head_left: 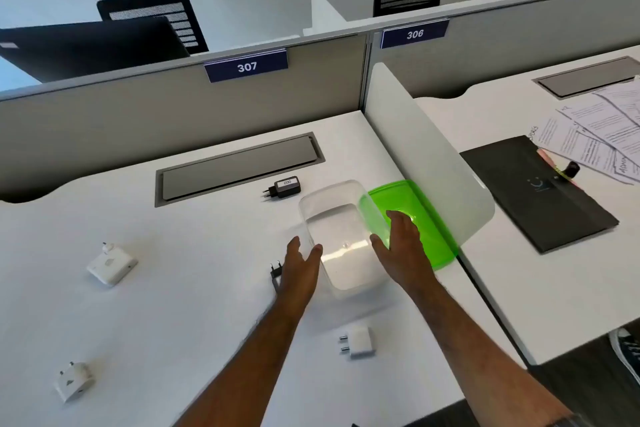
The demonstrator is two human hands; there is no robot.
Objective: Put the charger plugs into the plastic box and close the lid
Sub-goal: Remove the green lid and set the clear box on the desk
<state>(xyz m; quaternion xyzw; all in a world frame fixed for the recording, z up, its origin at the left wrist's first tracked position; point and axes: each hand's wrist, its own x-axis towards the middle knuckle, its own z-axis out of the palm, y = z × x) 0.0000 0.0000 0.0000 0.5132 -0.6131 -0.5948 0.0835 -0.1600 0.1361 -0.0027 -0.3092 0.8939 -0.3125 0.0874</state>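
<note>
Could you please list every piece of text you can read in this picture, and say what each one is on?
"307": blue sign on the partition.
"306": blue sign on the next partition.
"002": white sticker on the black charger plug.
Papers and dark folder: printing and logo too blurred to read.

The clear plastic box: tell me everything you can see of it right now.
The clear plastic box is a see-through, round-cornered rectangular tub, open on top and empty. It stands upright on the white desk beside the divider. The green lid lies off it at its right side. The left hand and right hand flank it, fingers spread; whether they touch it is unclear.
</note>
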